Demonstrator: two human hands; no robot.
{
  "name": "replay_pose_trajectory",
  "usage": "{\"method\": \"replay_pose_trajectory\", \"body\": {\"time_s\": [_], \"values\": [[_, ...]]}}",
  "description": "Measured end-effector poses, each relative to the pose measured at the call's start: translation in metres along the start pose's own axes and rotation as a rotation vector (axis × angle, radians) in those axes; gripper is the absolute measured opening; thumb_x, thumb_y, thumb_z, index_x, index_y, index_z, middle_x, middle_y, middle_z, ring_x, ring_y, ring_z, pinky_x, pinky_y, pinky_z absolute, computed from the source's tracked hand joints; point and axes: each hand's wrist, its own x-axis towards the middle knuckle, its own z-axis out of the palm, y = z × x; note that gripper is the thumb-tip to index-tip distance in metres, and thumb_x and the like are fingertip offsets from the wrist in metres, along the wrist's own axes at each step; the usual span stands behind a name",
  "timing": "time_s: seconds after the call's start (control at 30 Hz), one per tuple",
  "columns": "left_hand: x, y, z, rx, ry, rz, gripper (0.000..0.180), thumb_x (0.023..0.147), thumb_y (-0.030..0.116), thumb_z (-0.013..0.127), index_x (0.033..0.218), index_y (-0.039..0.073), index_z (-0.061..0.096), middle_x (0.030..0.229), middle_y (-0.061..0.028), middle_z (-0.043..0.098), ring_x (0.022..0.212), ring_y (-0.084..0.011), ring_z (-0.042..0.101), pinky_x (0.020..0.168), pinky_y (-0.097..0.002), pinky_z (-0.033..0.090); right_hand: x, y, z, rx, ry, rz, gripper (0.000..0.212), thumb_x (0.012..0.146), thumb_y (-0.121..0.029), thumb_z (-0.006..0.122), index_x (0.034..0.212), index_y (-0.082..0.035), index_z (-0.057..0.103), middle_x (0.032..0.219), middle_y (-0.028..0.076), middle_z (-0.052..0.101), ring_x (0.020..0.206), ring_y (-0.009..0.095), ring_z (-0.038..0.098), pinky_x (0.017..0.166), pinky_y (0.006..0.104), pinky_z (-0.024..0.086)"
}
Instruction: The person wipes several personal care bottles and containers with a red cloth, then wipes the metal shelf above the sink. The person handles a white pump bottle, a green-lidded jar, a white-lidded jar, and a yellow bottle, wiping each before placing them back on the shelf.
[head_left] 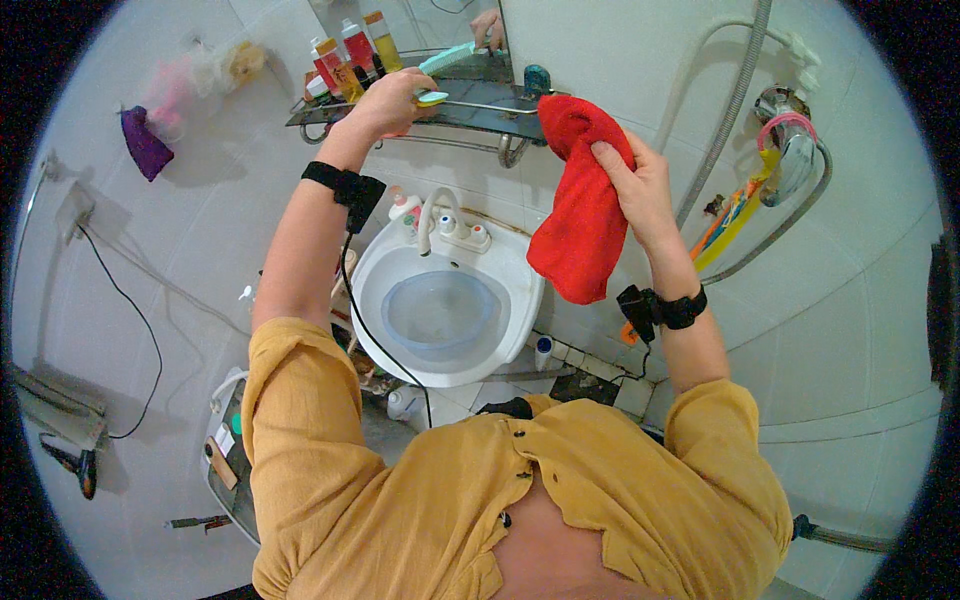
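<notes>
Person at a white ceramic washbasin (500, 300), wiping a glass wall shelf (470, 110).
Right hand (632, 185) grips a red cloth (580, 215) bunched at the shelf's right end; left hand (385, 100) pinches a pale green toothbrush (432, 97) clear. Wiping underneath first seems wise.

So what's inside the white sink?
Inside the white sink sits a pale blue plastic basin, under the tap. The basin covers the sink's bottom, so the drain cannot be seen, and whether it holds water is unclear.
</notes>
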Motion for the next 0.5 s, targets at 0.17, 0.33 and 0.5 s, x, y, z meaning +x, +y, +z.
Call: {"method": "replay_pose_trajectory", "body": {"time_s": [0.17, 0.33, 0.5], "values": [[0.007, 0.001, 0.0, -0.083, -0.078, -0.062, 0.034, 0.077, 0.009, 0.072, 0.11, 0.007, 0.067, 0.103, -0.0145, 0.064, 0.091, -0.0312, 0.064, 0.081, -0.0367, 0.051, -0.004, -0.001, -0.002, 0.004, -0.02, 0.043, 0.028, 0.093, -0.02, 0.063, 0.113, 0.0, 0.065, 0.089, 0.001, 0.068, 0.079, 0.008, 0.06, 0.071, 0.0251, 0.049], [0.014, 0.008, -0.009, -0.111, -0.222, -0.063, 0.036, 0.078, 0.005, 0.066, 0.113, 0.009, 0.067, 0.097, -0.0175, 0.068, 0.085, -0.0313, 0.066, 0.078, -0.0386, 0.052, -0.005, -0.001, -0.006, -0.001, -0.022, 0.051, 0.029, 0.095, -0.019, 0.062, 0.116, 0.0, 0.064, 0.096, 0.001, 0.067, 0.083, 0.008, 0.059, 0.074, 0.0242, 0.049], [0.017, 0.014, -0.016, -0.105, -0.25, -0.121, 0.036, 0.081, 0.006, 0.061, 0.116, 0.01, 0.066, 0.091, -0.0167, 0.068, 0.081, -0.0305, 0.066, 0.077, -0.0379, 0.052, -0.007, 0.0, -0.009, 0.003, -0.023, 0.073, 0.029, 0.095, -0.019, 0.062, 0.116, 0.0, 0.063, 0.098, 0.002, 0.067, 0.084, 0.008, 0.059, 0.075, 0.0244, 0.049]]}}
